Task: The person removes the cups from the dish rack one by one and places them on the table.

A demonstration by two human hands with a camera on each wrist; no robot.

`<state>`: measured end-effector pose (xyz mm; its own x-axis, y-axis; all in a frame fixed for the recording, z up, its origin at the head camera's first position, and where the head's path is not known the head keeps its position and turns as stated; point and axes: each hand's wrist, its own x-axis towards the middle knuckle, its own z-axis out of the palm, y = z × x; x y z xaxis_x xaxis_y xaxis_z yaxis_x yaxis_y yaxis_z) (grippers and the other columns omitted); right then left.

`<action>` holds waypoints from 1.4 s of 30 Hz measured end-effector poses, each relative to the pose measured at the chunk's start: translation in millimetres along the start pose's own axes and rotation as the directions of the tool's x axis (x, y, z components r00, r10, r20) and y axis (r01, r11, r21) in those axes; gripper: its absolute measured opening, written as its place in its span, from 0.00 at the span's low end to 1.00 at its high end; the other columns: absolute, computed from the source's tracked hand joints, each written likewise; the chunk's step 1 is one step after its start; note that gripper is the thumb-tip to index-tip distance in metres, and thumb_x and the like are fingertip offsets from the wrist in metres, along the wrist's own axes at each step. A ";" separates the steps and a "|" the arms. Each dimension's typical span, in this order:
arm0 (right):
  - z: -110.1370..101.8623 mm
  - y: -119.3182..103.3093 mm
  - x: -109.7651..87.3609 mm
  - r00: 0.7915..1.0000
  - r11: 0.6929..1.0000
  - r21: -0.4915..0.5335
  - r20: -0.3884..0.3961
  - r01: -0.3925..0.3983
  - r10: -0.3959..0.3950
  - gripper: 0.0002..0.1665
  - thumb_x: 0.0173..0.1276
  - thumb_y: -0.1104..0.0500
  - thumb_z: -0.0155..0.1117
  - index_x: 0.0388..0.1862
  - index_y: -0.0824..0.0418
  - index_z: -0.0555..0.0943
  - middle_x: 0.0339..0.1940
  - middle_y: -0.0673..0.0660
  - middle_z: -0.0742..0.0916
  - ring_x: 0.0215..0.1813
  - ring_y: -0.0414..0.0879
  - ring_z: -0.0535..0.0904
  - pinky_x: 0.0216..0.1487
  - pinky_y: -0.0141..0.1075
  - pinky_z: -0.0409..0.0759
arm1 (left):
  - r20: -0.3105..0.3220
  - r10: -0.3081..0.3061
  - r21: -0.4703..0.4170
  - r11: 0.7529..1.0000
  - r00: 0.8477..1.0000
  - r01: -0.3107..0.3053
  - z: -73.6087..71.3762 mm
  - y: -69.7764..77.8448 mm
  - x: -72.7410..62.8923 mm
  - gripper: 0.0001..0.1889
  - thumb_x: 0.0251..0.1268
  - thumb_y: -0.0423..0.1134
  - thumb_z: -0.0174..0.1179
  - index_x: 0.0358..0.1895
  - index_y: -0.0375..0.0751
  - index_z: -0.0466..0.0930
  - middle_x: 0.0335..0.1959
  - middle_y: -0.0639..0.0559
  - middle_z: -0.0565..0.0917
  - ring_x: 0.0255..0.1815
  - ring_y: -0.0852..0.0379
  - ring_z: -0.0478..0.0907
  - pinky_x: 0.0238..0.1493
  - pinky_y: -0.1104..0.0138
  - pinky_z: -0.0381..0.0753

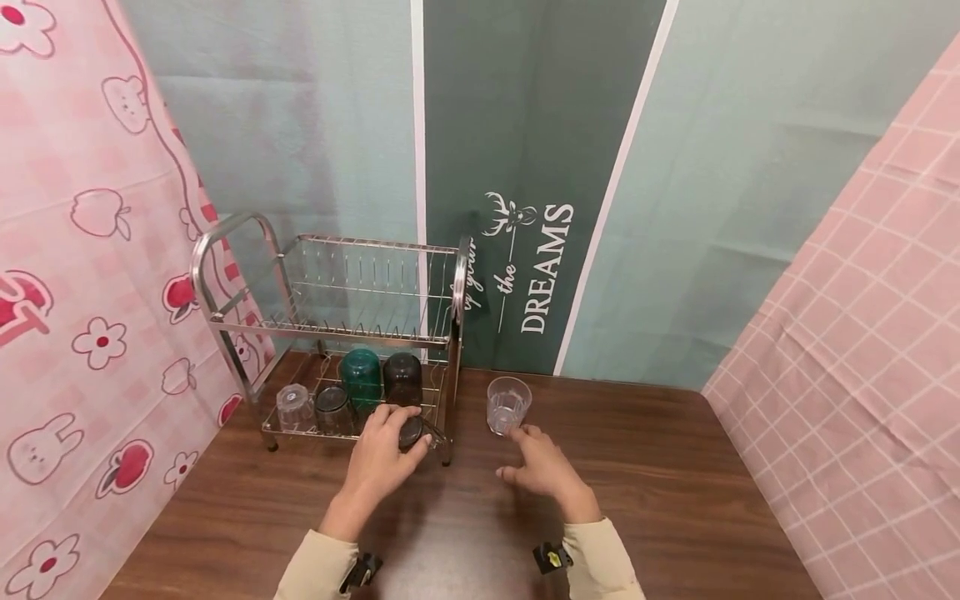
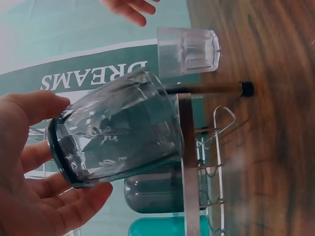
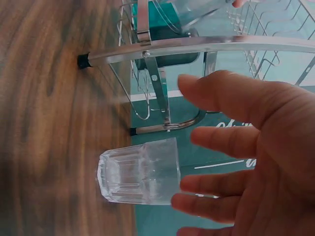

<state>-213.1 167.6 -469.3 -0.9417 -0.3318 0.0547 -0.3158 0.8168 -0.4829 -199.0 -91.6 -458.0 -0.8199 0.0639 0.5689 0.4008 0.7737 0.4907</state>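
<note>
My left hand point(image 1: 381, 454) grips a smoky grey drinking glass point(image 2: 118, 132) by its base end, thumb on one side and fingers on the other. The glass is mouth down at the front right of the metal dish rack point(image 1: 337, 340), by its lower shelf; whether it touches the shelf I cannot tell. Right of the rack, a clear tumbler point(image 1: 508, 407) stands upright on the table. Just in front of that tumbler is my right hand point(image 1: 546, 468), fingers spread and holding nothing; in the right wrist view its fingertips point(image 3: 189, 183) come near the tumbler's rim.
On the lower shelf, upside down, are a clear glass point(image 1: 294, 408), a dark glass point(image 1: 333, 410), a teal glass point(image 1: 362, 377) and a dark brown one point(image 1: 403, 377). The rack's upper tier is bare wire. Curtains point(image 1: 750, 167) hang around the wooden table point(image 1: 645, 500).
</note>
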 end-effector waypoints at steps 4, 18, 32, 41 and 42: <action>7.2 2.8 -5.4 0.996 0.996 0.036 -0.052 0.081 -0.079 0.35 0.53 0.53 0.72 0.58 0.65 0.73 0.54 0.69 0.75 0.54 0.64 0.71 0.51 0.56 0.70 | -0.005 -0.018 -0.039 0.999 1.000 0.018 1.1 1.2 -4.1 0.20 0.46 0.43 0.70 0.46 0.43 0.81 0.40 0.47 0.76 0.40 0.48 0.75 0.37 0.54 0.75; 32.9 12.1 -19.1 0.945 0.962 0.149 -0.269 0.229 -0.184 0.33 0.50 0.58 0.74 0.56 0.62 0.76 0.52 0.58 0.79 0.56 0.53 0.74 0.54 0.48 0.70 | 0.014 -0.039 -0.228 0.973 0.999 0.041 16.4 -4.1 -16.6 0.19 0.50 0.42 0.68 0.48 0.45 0.80 0.42 0.49 0.76 0.39 0.51 0.76 0.37 0.56 0.74; 42.8 -2.2 -27.8 0.922 0.855 0.420 -0.357 0.304 -0.152 0.32 0.49 0.65 0.73 0.56 0.62 0.76 0.51 0.58 0.80 0.52 0.52 0.75 0.47 0.42 0.74 | 0.092 -0.119 -0.363 0.921 0.989 0.145 30.0 -7.4 -28.1 0.17 0.55 0.40 0.65 0.49 0.45 0.77 0.43 0.50 0.77 0.41 0.53 0.75 0.40 0.57 0.73; 32.3 -25.9 -32.2 0.969 0.633 0.745 -0.247 0.211 -0.033 0.30 0.53 0.74 0.64 0.58 0.72 0.70 0.55 0.67 0.76 0.56 0.61 0.70 0.49 0.47 0.74 | 0.155 -0.156 -0.515 0.830 0.976 0.214 38.0 -3.8 -35.3 0.16 0.60 0.35 0.61 0.50 0.36 0.74 0.44 0.47 0.75 0.41 0.52 0.74 0.34 0.68 0.75; 32.4 -26.7 -31.9 0.971 0.613 0.764 -0.238 0.204 -0.026 0.31 0.54 0.75 0.63 0.58 0.73 0.69 0.55 0.68 0.76 0.56 0.61 0.70 0.50 0.49 0.74 | 0.166 -0.160 -0.533 0.816 0.973 0.225 37.6 -2.1 -35.9 0.16 0.60 0.33 0.61 0.50 0.34 0.73 0.44 0.45 0.75 0.41 0.51 0.74 0.34 0.68 0.75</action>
<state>-170.9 141.1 -486.5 -0.9336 -0.2309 0.2740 -0.2973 0.0722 -0.9520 -185.8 -71.7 -504.3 -0.9299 0.0432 0.3653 0.3601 0.3098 0.8800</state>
